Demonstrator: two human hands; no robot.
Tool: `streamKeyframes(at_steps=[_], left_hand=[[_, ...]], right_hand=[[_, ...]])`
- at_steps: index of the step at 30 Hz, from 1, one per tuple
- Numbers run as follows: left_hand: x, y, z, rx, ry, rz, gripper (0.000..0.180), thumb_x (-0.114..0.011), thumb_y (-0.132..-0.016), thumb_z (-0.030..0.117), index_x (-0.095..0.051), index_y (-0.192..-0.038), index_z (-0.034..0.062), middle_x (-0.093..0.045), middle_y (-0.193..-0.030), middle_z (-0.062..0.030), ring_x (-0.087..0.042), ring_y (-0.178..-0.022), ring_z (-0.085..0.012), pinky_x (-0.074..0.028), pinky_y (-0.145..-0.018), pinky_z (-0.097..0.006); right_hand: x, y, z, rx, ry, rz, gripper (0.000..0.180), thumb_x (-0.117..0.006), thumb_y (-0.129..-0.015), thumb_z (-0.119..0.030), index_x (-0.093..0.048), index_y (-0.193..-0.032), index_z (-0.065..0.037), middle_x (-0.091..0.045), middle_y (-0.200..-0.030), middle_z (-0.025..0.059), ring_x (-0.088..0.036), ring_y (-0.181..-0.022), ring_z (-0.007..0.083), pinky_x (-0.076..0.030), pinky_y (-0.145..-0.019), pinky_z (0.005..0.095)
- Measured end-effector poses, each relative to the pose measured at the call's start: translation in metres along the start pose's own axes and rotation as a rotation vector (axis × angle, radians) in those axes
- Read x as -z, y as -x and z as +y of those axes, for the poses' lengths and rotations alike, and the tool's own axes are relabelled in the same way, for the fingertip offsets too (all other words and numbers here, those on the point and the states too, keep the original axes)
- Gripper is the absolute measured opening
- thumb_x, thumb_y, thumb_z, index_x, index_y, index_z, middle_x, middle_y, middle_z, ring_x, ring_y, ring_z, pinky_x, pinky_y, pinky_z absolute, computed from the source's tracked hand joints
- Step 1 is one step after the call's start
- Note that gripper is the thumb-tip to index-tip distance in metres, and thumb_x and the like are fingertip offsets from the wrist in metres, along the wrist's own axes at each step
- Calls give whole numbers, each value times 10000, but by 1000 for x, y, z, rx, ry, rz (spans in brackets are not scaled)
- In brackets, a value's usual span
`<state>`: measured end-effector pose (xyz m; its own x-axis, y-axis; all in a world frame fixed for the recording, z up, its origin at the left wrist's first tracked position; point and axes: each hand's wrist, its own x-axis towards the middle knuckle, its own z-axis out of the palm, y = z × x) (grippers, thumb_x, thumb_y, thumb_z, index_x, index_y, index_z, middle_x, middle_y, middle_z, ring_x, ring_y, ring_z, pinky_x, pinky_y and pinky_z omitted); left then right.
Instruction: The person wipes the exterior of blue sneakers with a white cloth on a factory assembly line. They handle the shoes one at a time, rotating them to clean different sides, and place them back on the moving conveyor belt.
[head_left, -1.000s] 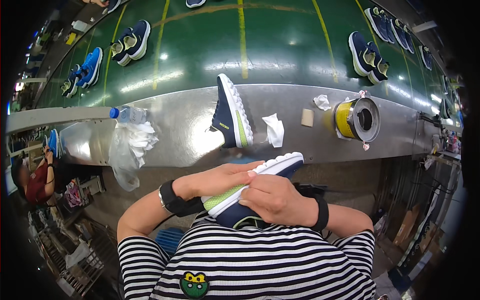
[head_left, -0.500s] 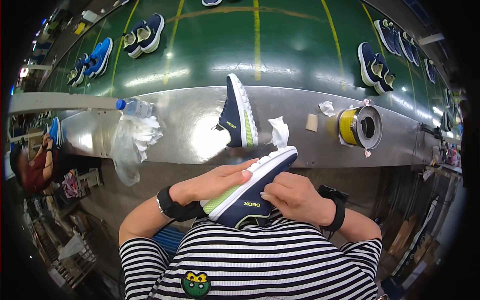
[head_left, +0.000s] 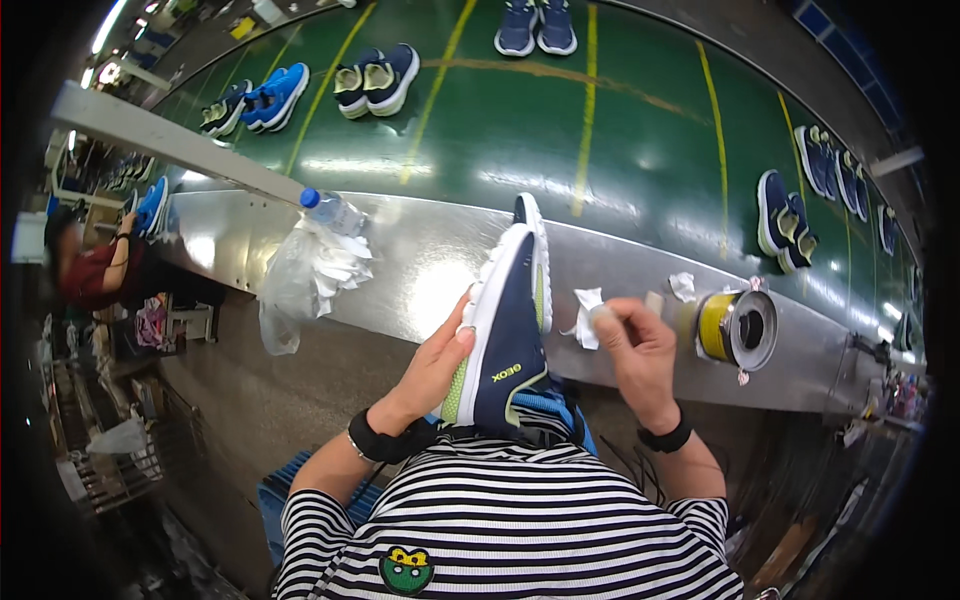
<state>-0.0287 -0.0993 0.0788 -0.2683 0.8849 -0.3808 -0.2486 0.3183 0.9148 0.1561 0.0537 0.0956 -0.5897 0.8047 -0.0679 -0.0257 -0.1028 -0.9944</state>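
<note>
Thumb [head_left: 460, 344] along the white sole, the left hand [head_left: 425, 377] curls around the held shoe [head_left: 508, 320], up in front of the striped shirt [head_left: 540, 510]. Over at 3 o'clock the right hand [head_left: 643, 355] hangs raised, fingers bent in toward its thumb; whether anything is pinched there, I can't tell! Smart navy upper, lime panel by the heel, toe aimed between 12 and 1 o'clock. Counting up: 1 more shoe [head_left: 541, 265] just behind, 1 bottle [head_left: 337, 213] at 10 o'clock, 1 can [head_left: 715, 326] and 2 crumpled white scraps [head_left: 682, 287] toward 3.
</note>
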Motion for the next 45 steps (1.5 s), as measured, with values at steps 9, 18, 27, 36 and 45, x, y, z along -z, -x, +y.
streamKeyframes(at_steps=[9, 18, 27, 36, 45], left_hand=[[50, -13, -41, -86, 128, 259, 545, -344, -961, 207, -115, -1410, -1, -317, -1380, -150, -338, -1237, -178, -256, -1014, -257], [120, -52, -66, -128, 105, 285, 580, -361, -960, 236, -110, -1383, -71, -260, -1400, -207, -274, -1286, -240, -209, -1042, -284], [147, -76, -74, -219, -178, 278, 579, -385, -950, 213, -108, -1404, -15, -252, -1410, -195, -267, -1291, -234, -212, -1039, -284], [142, -105, -91, -94, 178, 204, 551, -342, -966, 257, -135, -1404, -8, -287, -1394, -153, -298, -1261, -195, -217, -1041, -274], [129, -125, -54, 126, 645, 227, 492, -326, -959, 375, -372, -1291, 14, -494, -1244, -131, -514, -1108, -245, -401, -963, -355]], right_hand=[[-79, -9, 21, -22, 156, -277, 102, -555, -885, -115, -568, -884, -14, -528, -753, -31, -454, -702, 48, -382, -649, 193], [2, -94, 130, 85, 663, 461, 198, -452, -859, -60, -567, -1013, -13, -577, -845, 95, -554, -746, 207, -442, -709, 318], [81, -85, 211, -123, 1264, 397, 275, -636, -724, -84, -564, -984, -29, -530, -920, 151, -545, -791, 326, -443, -727, 383], [-13, -75, 157, -482, 324, -203, 793, -704, -756, -273, -256, -1349, 5, -471, -1241, 211, -473, -1155, 266, -385, -950, 344], [-55, -86, 145, -477, -238, 186, 557, -571, -870, -222, -327, -1320, 0, -546, -1149, 105, -547, -995, 157, -435, -849, 284]])
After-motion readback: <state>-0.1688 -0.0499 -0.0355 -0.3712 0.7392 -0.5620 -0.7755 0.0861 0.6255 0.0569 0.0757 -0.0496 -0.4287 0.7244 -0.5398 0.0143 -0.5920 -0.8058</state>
